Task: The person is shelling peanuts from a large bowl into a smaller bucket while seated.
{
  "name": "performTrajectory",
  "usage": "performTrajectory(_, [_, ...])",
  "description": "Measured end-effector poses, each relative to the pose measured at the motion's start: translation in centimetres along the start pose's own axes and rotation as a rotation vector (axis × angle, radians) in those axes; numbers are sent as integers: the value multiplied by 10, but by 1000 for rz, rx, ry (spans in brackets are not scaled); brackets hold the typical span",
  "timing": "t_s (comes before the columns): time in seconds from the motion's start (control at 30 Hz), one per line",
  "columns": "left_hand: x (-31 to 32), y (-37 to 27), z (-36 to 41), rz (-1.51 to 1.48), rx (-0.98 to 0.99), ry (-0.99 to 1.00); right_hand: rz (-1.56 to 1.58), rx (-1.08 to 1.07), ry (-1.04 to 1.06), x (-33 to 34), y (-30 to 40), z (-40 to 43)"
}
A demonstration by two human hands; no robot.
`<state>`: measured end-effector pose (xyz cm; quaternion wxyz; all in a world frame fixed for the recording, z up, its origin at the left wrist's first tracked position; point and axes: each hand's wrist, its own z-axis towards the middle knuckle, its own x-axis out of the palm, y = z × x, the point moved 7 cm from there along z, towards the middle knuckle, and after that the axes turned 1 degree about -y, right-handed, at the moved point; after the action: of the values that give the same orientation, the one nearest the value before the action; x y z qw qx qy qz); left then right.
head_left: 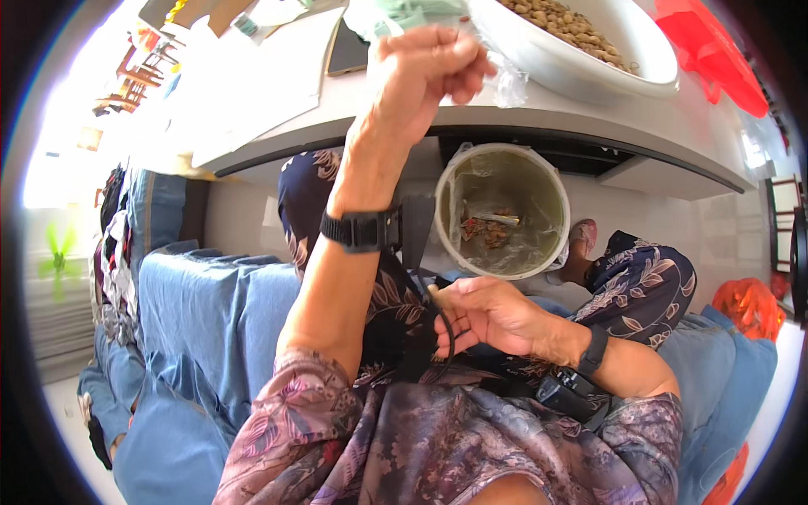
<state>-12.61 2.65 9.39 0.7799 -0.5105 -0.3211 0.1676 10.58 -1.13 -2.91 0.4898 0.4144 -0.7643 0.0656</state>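
My left hand [435, 66] is raised above the table's near edge, its fingers curled and blurred. Whether it holds anything is hidden. Close to its fingertips lies a clear plastic bag [510, 82]. Over my lap, my right hand [495, 312] pinches a small tan thing [434, 291], apparently an unshelled peanut, between thumb and finger; the other fingers are loosely bent. Several unshelled peanuts [562, 28] fill part of a large white basin [606, 85] on the table. Between my knees and the table stands a bin [442, 237] with a plastic liner and brown scraps [489, 232] at its bottom.
A red bag [713, 53] lies right of the basin. Behind my left hand are a pale green bag [410, 16] and a dark flat object [347, 50]. A black strap device [366, 230] is on my left wrist, a black cable [449, 341] near my right fingers. A blue-covered sofa [208, 297] surrounds me.
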Motion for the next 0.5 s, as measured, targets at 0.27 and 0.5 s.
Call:
performTrajectory(0.27, [16, 61, -25, 39, -281, 36, -628, -128, -321, -39, 54, 16])
performTrajectory(0.5, [32, 66, -32, 585, -114, 218, -498, -528, -414, -45, 133, -24])
